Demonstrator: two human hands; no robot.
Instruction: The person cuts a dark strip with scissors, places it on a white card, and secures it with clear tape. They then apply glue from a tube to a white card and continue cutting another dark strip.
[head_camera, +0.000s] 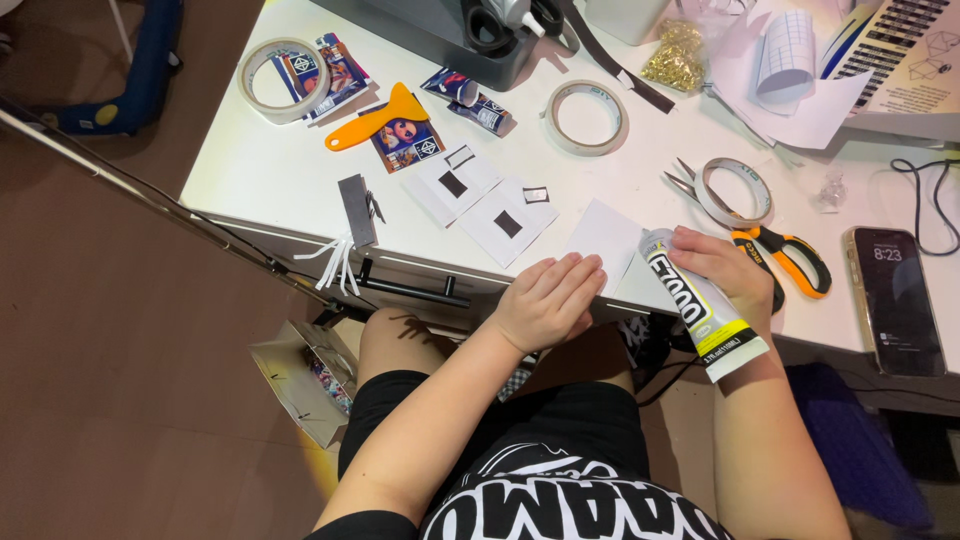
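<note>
Left hand (547, 300) lies flat, palm down, fingers straight and close together, pressing on a white paper piece (603, 237) at the near edge of the white table (270, 170). Right hand (722, 268) is wrapped around a glue tube (698, 305), fingers curled over its top end; the tube's nozzle end touches the paper just beside the left fingertips, and its flat crimped end sticks out past the table edge toward the person. Just right of the right hand, orange-handled scissors (790, 255) lie on the table, blades under a tape roll (735, 192). A phone (895, 300) lies further right. Left of the paper, two white cards with black squares (480, 200). Further back: an orange scraper (375, 122), two more tape rolls (285, 78) (587, 117), printed picture cards (405, 140).
</note>
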